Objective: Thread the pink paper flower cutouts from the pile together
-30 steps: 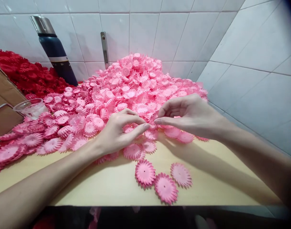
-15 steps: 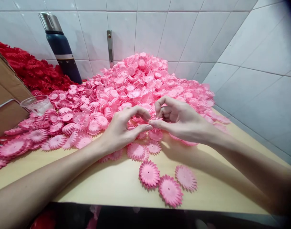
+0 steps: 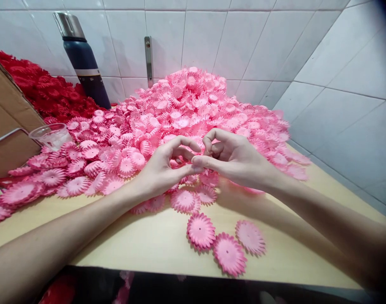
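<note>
My left hand (image 3: pixel 166 166) and my right hand (image 3: pixel 235 156) meet fingertip to fingertip in front of a heap of pink flower-petal discs (image 3: pixel 193 99). Both have curled fingers, with thumbs and forefingers drawn together. Whatever they pinch between them is hidden or too small to make out. Below the hands, a scalloped pink disc (image 3: pixel 185 200) lies at the heap's near edge. Closer to me, three separate discs rest flat on the table: a dark-edged disc (image 3: pixel 200 231), a second dark-edged disc (image 3: pixel 230 254) and a paler disc (image 3: pixel 250 237).
A dark blue bottle (image 3: pixel 85 63) with a steel cap leans in view at the back left, beside a red petal heap (image 3: pixel 50 90). A clear plastic cup (image 3: pixel 50 137) and a cardboard box (image 3: pixel 9 122) stand left. White tiled wall (image 3: pixel 205 38) bounds the pale table (image 3: pixel 132 245).
My right thumb has shifted slightly left over the left fingertips, and the fingers have flexed a little. The whole view has shifted slightly; the discs on the table lie as before.
</note>
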### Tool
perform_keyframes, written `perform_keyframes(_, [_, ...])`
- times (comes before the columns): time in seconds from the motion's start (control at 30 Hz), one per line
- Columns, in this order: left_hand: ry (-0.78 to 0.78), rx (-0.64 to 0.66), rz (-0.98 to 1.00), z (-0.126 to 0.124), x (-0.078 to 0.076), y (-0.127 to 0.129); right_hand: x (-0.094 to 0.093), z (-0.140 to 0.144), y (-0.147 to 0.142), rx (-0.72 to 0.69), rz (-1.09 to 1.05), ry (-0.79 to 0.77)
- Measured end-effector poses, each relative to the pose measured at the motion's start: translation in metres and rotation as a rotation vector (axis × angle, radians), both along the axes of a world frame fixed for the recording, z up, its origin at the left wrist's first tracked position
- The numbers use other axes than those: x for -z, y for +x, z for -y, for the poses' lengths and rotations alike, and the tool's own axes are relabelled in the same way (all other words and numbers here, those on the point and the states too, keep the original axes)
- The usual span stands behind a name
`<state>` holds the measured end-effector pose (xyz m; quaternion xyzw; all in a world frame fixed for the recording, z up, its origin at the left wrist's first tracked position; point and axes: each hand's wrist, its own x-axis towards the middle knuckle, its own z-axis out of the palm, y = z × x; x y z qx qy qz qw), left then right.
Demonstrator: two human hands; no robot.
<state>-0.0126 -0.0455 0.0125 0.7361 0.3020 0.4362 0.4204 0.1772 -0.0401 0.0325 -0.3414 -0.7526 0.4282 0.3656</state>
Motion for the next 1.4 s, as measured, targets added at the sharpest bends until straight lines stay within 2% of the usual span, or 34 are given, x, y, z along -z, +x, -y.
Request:
perform_keyframes(0.2, [-0.031, 0.017, -0.006, -0.001, 0.000, 0.001, 0.004, 0.000, 0.002, -0.024, 0.027, 0.019])
perform_keyframes(0.33, [-0.049, -0.027, 0.016, -0.002, 0.000, 0.000, 0.000, 0.001, 0.003, -0.070, 0.072, 0.048])
perform_keyframes(0.53, [-0.167, -0.094, 0.104, 0.002, -0.010, 0.003, -0.003, -0.003, 0.008, 0.002, -0.054, -0.035])
perform_keyframes(0.77, [-0.268, -0.043, 0.204, 0.004, -0.012, 0.003, -0.001, -0.007, 0.008, -0.026, -0.168, -0.132])
perform_keyframes(1.03, [-0.167, -0.001, 0.101, -0.002, -0.006, -0.001, 0.002, -0.007, 0.010, -0.168, -0.088, -0.140])
perform_keyframes(1.17, [-0.114, 0.018, 0.083, -0.003, -0.003, -0.002, 0.002, -0.005, 0.011, -0.142, -0.058, -0.118])
perform_keyframes(1.33, [0.009, -0.051, 0.164, -0.002, -0.003, 0.005, 0.000, -0.005, 0.010, -0.067, -0.105, -0.130])
perform_keyframes(1.4, [0.037, -0.076, 0.200, 0.001, -0.004, 0.009, 0.001, -0.006, 0.009, -0.077, -0.145, -0.145])
